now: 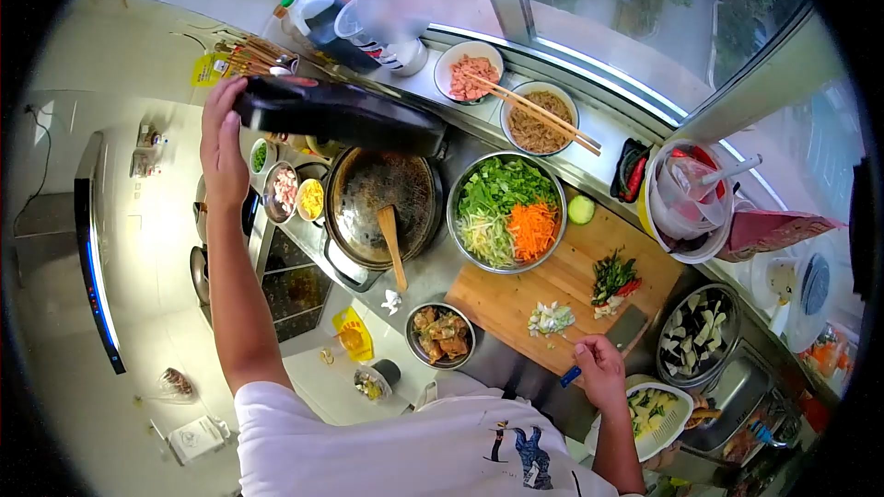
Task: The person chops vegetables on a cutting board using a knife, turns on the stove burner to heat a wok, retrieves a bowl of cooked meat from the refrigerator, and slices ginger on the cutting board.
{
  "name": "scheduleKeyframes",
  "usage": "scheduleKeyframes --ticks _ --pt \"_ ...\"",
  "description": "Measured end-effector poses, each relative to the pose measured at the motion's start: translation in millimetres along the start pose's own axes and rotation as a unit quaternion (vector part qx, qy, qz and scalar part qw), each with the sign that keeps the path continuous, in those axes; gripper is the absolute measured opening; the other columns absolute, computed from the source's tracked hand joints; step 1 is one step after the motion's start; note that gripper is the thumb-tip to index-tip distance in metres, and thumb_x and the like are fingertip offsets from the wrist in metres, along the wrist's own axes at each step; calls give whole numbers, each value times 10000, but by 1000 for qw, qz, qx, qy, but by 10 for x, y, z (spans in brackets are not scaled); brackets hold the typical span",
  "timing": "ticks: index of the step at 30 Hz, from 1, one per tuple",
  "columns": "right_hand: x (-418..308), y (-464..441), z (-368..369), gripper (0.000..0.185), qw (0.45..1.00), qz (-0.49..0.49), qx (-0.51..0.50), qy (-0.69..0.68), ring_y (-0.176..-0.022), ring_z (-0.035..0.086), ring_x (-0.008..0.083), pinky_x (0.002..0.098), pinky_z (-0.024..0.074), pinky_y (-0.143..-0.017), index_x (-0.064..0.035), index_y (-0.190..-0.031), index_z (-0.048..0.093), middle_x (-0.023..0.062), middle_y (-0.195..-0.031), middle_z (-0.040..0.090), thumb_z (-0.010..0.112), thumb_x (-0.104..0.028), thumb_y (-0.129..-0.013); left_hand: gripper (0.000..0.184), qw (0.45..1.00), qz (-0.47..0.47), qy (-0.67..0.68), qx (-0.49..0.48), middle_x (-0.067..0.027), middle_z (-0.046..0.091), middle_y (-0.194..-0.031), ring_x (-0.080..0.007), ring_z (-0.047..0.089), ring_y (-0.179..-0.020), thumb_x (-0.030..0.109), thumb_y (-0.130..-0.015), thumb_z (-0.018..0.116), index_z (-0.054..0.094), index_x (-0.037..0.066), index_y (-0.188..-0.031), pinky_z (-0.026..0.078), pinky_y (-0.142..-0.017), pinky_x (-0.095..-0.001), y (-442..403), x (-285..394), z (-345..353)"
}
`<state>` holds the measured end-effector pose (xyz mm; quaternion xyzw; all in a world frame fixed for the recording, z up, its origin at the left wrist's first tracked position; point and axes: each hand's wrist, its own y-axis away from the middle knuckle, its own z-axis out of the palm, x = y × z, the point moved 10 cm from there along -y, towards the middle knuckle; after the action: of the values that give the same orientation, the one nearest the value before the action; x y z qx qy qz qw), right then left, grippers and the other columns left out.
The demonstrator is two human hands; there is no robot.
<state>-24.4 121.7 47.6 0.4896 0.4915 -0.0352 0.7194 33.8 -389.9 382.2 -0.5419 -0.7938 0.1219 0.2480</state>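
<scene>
My left hand [224, 133] is raised at the upper left, fingers against the end of a long, dark, glossy object [341, 115] whose kind I cannot make out. It hangs over the back of a large round pan with a dark lid [368, 193], on which a wooden spatula [391, 244] lies. At the lower right, my right hand [602, 373] is closed round a knife [626, 327] with a blue handle. The blade rests over the edge of a wooden cutting board [497, 299]. Chopped white pieces [551, 317] and cut green and red peppers [614, 278] lie on the board.
A steel bowl [451, 235] holds greens and shredded carrot. Bowls of minced meat [471, 74] and brown shreds [541, 120], with chopsticks [534, 112] across them, stand on the windowsill. Nearby are a bowl of meat chunks [442, 336], an eggplant bowl [698, 331] and a sink [737, 396].
</scene>
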Motion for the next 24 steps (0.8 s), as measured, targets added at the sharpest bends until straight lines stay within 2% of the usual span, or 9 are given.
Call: scheduleKeyframes --ticks 1,4,5,6,8,15,17,22,24 --pt "13 19 -18 151 1000 -5 4 15 -682 503 82 243 435 -630 -3 -928 602 6 -754 565 588 -149 -896 359 1000 0 -1 3 -144 496 -1312 -266 418 -1278 93 -926 346 562 2 -1198 264 -1089 -349 71 -28 -61" --pt "80 69 -18 142 998 -11 -1 63 -696 507 82 249 438 -640 -4 -931 601 6 -768 569 581 -141 -899 414 999 -12 -1 -38 -142 521 -1287 -272 425 -1280 -24 -832 370 566 0 -1196 287 -1086 -356 346 -72 -170" --pt "67 90 8 135 996 -19 -6 89 -706 509 81 251 439 -646 -6 -932 601 4 -775 571 578 -135 -901 423 998 -27 -5 -55 -136 527 -1278 -277 428 -1280 -79 -827 380 571 14 -1193 293 -1084 -354 411 -64 -194" --pt "18 130 80 124 999 -16 -14 42 -705 508 73 242 438 -643 -12 -933 600 -6 -779 572 578 -131 -905 421 998 -33 -4 -61 -130 533 -1272 -279 431 -1279 -98 -829 388 575 21 -1187 298 -1081 -353 503 -93 -205" --pt "-53 185 184 121 998 -17 -18 49 -703 507 69 236 435 -641 -15 -933 598 -9 -779 573 581 -132 -906 406 997 -28 -13 -68 -114 556 -1248 -283 440 -1274 -126 -839 426 584 41 -1174 317 -1070 -356 646 -95 -270" --pt "-143 404 371 106 995 -53 -41 77 -699 502 58 218 428 -635 -22 -939 598 -21 -769 563 585 -122 -908 333 991 -34 -100 -80 -136 578 -1191 -333 499 -1206 -99 -811 512 592 38 -1104 386 -1026 -408 1461 -186 -442" --pt "-111 455 391 107 994 -49 -38 89 -695 504 60 220 430 -633 -19 -942 597 -18 -764 563 587 -119 -906 326 987 -32 -130 -86 -143 581 -1173 -340 521 -1165 -93 -775 557 601 37 -1070 440 -969 -401 1736 -281 -445" --pt "32 561 404 123 990 -38 -22 133 -679 512 69 230 436 -626 -9 -945 597 -4 -758 576 598 -120 -894 267 975 -56 -159 -146 -131 589 -1099 -326 557 -1071 -46 -737 585 608 34 -990 478 -889 -378 2364 -392 -324" --pt "45 616 515 97 986 -40 -54 154 -706 523 65 216 434 -648 -17 -946 583 -5 -784 574 562 -107 -916 220 968 -40 -169 -180 -116 592 -1071 -308 564 -1056 -22 -737 570 606 32 -947 486 -872 -374 2588 -445 -209"
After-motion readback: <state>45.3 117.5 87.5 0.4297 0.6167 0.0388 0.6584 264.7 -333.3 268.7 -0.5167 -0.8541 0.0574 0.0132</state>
